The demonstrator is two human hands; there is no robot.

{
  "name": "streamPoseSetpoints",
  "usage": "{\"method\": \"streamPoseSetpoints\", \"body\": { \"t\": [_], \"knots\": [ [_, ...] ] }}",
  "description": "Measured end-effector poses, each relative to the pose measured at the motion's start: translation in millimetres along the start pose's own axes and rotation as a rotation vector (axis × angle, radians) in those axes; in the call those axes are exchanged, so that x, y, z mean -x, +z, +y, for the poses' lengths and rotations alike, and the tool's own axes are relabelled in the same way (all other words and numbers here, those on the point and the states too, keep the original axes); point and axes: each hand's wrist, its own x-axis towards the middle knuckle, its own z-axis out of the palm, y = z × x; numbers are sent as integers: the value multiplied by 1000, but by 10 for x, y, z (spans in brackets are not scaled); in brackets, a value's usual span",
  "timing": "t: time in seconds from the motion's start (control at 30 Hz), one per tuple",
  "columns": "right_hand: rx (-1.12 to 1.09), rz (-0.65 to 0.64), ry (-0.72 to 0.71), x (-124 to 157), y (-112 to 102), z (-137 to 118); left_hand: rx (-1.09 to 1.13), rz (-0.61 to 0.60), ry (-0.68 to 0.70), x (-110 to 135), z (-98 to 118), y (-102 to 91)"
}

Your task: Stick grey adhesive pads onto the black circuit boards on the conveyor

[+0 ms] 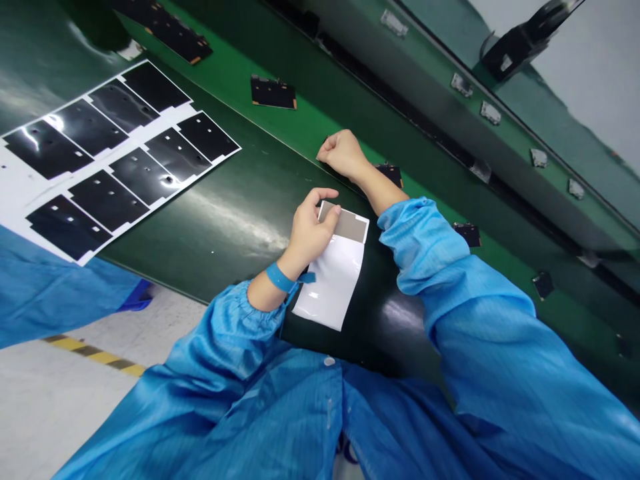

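Observation:
My left hand point(313, 230) holds a white glossy sheet point(333, 280), its thumb pressed on a grey rectangular patch point(347, 225) at the sheet's upper end. The rest of the sheet hangs down over the dark green bench. A blue band point(280, 277) circles my left wrist. Farther forward, my right hand point(345, 155) is closed with its fingertips bunched at the edge of the green conveyor belt; a tiny dark bit shows by them, too small to name. Partly behind my right forearm lies a black circuit board point(391, 175).
At left lies a large white sheet point(100, 158) with rows of black rectangular stickers. Several black boards, one black board point(273, 92) among them, rest on the green belt point(225, 83). Small silvery parts point(490, 113) sit on a far ledge. Another person's blue garment point(60, 287) shows at left.

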Motion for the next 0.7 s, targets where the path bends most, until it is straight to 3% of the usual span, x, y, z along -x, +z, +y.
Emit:
{"method": "streamPoseSetpoints", "body": {
  "t": [0.43,0.53,0.63,0.7],
  "knots": [
    [217,63,4,30,60,228,-14,11,14,-33,-49,-26],
    [232,105,-27,29,-13,325,-8,15,10,-49,-55,-53],
    [87,128,-108,307,-191,394,-35,39,29,-60,-74,-85],
    [-92,42,-146,666,-292,398,-73,44,58,-51,-86,-95]
  ]
}}
